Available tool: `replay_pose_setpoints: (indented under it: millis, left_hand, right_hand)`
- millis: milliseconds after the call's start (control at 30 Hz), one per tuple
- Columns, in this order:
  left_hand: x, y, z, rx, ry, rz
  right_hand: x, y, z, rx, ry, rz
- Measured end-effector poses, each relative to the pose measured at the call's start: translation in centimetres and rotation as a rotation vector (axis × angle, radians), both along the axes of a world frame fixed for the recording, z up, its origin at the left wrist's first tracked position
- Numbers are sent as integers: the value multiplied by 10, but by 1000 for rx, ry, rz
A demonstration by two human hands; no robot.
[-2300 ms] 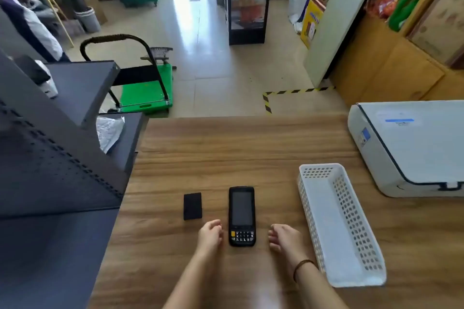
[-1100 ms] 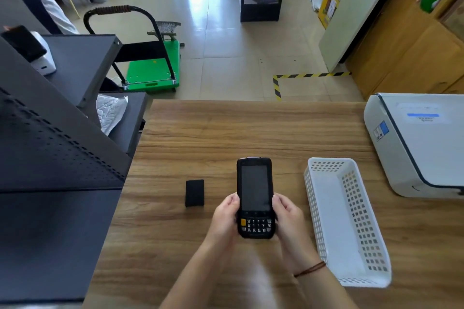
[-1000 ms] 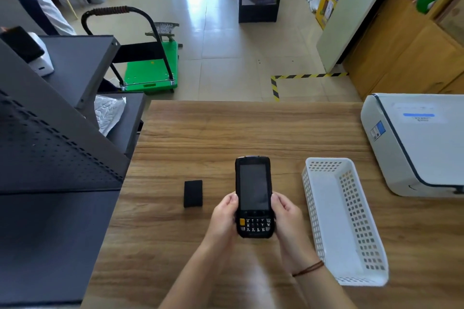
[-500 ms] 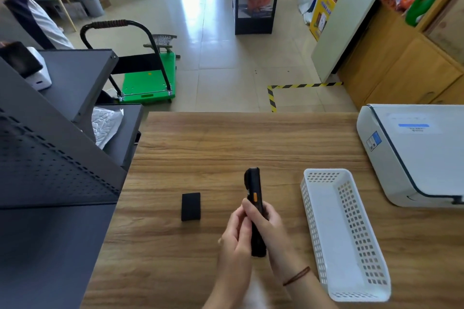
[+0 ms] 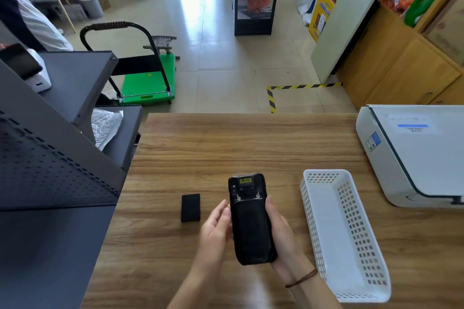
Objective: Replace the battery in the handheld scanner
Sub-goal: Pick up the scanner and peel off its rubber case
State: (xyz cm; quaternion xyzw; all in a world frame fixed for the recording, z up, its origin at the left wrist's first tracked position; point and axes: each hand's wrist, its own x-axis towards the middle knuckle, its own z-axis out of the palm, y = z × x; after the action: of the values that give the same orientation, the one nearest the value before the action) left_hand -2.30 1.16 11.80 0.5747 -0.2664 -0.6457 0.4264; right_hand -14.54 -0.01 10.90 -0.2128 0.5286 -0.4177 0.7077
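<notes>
The black handheld scanner [image 5: 249, 218] is held above the wooden table [image 5: 246, 143] with its back cover facing up; a yellow label and two small latches show near its top end. My right hand [image 5: 281, 238] cradles it from the right and underneath. My left hand [image 5: 216, 231] rests against its left edge, fingers partly spread. A small black battery [image 5: 190, 207] lies flat on the table just left of my left hand.
A white perforated basket [image 5: 344, 233] stands to the right of my hands. A white printer [image 5: 414, 155] sits at the table's right end. Grey metal shelving [image 5: 57, 158] borders the table's left side. A green trolley [image 5: 148, 83] stands on the floor beyond.
The scanner was lifted off the table with both hands, screen up, turned onto its edge, and now shows its back. The battery on the table has not moved.
</notes>
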Motion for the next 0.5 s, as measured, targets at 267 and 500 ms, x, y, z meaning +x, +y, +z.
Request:
replay_pose_setpoints:
  millis: [267, 500]
  left_hand:
    - [3, 9, 5, 6, 73, -124]
    - [-1, 13, 12, -55, 92, -120]
  right_hand:
    - [-5, 6, 2, -24, 55, -73]
    - [-11, 10, 11, -28, 59, -53]
